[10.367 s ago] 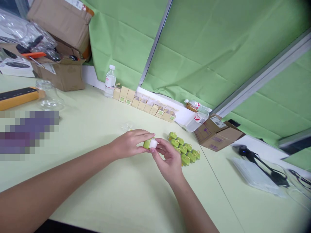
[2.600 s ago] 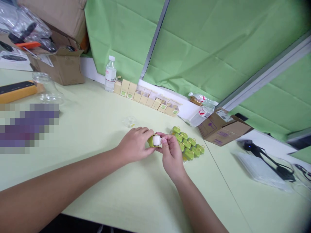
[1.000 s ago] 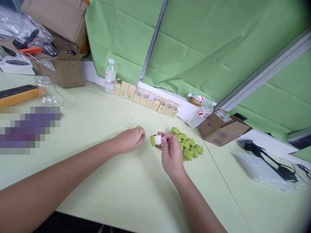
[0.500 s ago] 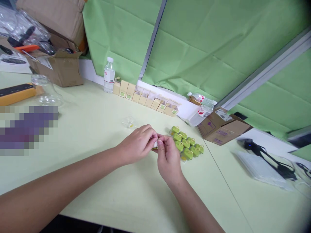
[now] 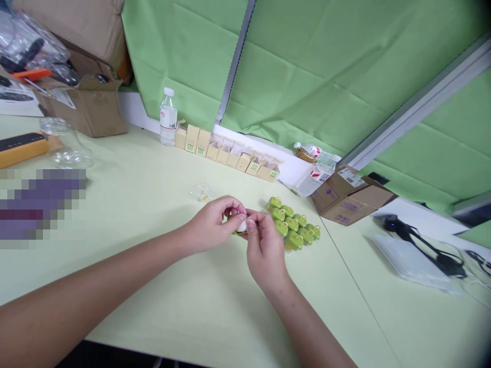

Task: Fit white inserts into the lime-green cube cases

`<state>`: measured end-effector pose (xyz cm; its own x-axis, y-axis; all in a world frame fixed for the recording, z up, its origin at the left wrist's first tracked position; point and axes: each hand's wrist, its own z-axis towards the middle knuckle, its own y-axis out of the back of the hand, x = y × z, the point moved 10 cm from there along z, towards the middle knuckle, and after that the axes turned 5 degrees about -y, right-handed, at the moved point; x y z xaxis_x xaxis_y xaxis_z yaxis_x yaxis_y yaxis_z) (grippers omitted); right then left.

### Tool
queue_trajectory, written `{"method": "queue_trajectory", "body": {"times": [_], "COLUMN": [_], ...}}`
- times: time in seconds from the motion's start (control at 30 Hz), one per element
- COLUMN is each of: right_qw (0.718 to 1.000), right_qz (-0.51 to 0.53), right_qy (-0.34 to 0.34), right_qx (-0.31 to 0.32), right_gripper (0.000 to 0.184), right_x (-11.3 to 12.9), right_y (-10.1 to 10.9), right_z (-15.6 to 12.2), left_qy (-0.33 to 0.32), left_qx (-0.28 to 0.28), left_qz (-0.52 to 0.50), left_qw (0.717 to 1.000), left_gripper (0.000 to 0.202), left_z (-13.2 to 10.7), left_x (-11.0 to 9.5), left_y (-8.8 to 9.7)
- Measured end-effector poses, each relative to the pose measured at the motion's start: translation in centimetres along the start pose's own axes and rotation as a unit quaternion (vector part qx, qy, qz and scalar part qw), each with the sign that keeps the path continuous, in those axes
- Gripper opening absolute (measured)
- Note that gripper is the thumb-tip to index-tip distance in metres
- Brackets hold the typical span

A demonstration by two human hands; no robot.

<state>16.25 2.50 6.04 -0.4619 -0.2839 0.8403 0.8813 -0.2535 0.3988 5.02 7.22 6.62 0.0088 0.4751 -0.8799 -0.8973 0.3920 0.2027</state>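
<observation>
Above the table, my left hand (image 5: 213,225) and my right hand (image 5: 265,243) meet fingertip to fingertip around a small green case (image 5: 241,232). A white piece (image 5: 243,225) shows at the case, between my two thumbs. Both hands are closed, and the fingers hide most of the case. Just right of my right hand, several small green cases with handles (image 5: 294,239) are grouped in rows on the table. A crumpled clear plastic piece with a yellow spot (image 5: 201,192) lies beyond my left hand.
A row of small cardboard boxes (image 5: 233,155) lines the back, beside an upright water bottle (image 5: 168,117). Farther right are a brown carton (image 5: 345,197), a black cable (image 5: 425,250) and clear plastic sheets (image 5: 406,266). A glass jar (image 5: 67,145) and an orange-and-black box (image 5: 23,148) stand left.
My left fingers have shifted slightly and lifted apart from one another, and more of the green case and white piece shows. The view has moved a little; the table items stay in place.
</observation>
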Motion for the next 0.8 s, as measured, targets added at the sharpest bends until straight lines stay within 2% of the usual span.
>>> {"method": "queue_trajectory", "body": {"times": [0.23,0.37,0.57,0.8], "right_qw": [1.000,1.000,1.000,0.998], "right_qz": [0.004,0.022,-0.009,-0.026], "right_qy": [-0.007,-0.007,0.006,0.010], "right_qx": [0.002,0.003,-0.019,-0.049], "right_gripper": [0.014,0.014,0.013,0.013], "right_x": [-0.1,0.2,0.3,0.4], "right_y": [0.0,-0.1,0.5,1.3], "right_z": [0.0,-0.1,0.0,-0.1], "left_qy": [0.054,0.077,0.114,0.117], "left_qx": [0.012,-0.010,-0.011,-0.003], "left_qz": [-0.100,-0.130,-0.193,-0.267], "left_qw": [0.993,0.988,0.974,0.957], "left_gripper": [0.011,0.011,0.013,0.020], "left_z": [0.1,0.0,-0.5,-0.8], "left_x": [1.3,2.0,1.9,1.4], "left_y": [-0.4,-0.2,-1.1,-2.0]}}
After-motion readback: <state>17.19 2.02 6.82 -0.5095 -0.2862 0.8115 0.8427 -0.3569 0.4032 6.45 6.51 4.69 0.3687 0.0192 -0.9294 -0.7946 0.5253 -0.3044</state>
